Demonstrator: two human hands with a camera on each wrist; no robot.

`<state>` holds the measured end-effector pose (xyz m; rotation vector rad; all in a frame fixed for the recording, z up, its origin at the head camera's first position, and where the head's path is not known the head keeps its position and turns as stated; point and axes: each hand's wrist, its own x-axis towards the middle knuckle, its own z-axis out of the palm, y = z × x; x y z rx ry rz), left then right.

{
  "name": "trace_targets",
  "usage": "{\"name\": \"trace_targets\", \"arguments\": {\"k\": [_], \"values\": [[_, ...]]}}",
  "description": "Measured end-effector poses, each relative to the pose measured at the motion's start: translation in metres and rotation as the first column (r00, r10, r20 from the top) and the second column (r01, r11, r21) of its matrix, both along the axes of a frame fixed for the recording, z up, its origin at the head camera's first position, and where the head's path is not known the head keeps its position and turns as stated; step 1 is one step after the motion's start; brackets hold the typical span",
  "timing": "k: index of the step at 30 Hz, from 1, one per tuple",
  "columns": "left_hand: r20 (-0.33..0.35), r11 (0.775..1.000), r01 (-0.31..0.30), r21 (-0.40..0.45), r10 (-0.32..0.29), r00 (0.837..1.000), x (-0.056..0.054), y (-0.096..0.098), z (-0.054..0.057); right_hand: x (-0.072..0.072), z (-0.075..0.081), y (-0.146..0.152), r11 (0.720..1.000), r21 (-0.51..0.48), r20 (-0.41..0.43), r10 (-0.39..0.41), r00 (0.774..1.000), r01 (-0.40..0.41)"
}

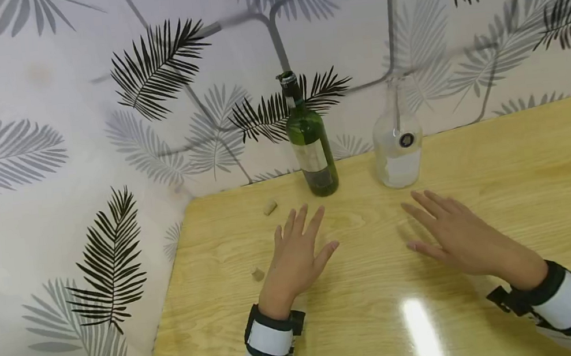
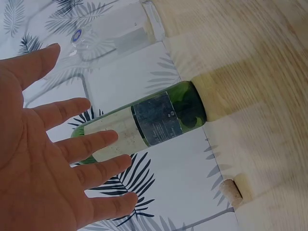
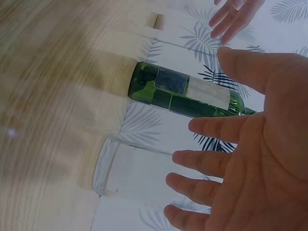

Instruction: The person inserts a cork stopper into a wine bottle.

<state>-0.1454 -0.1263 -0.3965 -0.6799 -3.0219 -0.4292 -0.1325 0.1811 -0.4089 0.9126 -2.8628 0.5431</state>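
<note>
Leafy wall behind a wood table. Green bottle stands far side, full neck only in the head view, partly blocked in the wrist shots. Clear bottle's to its right, neck kinda lost against the wall. Left hand and right hand: fingers straight, spread. Far cork's left; near cork only shows from the head.

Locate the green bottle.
In the head view, the green bottle stands near the back edge of the table, left of the clear bottle and beyond the left hand.
</note>
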Motion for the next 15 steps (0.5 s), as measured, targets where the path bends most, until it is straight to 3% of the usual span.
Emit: {"name": "trace_targets", "arguments": {"k": [11,15], "values": [[-0.039,1.000,-0.001,0.027,0.002,0.999,0.006,-0.003,0.006,0.007,0.010,-0.003,1.000,-0.007,0.012,0.016,1.000,-0.016],[-0.048,0.999,0.013,0.038,-0.011,0.999,0.006,-0.001,0.010,0.008,0.016,-0.001,1.000,-0.020,-0.022,0.012,1.000,-0.012]]}}
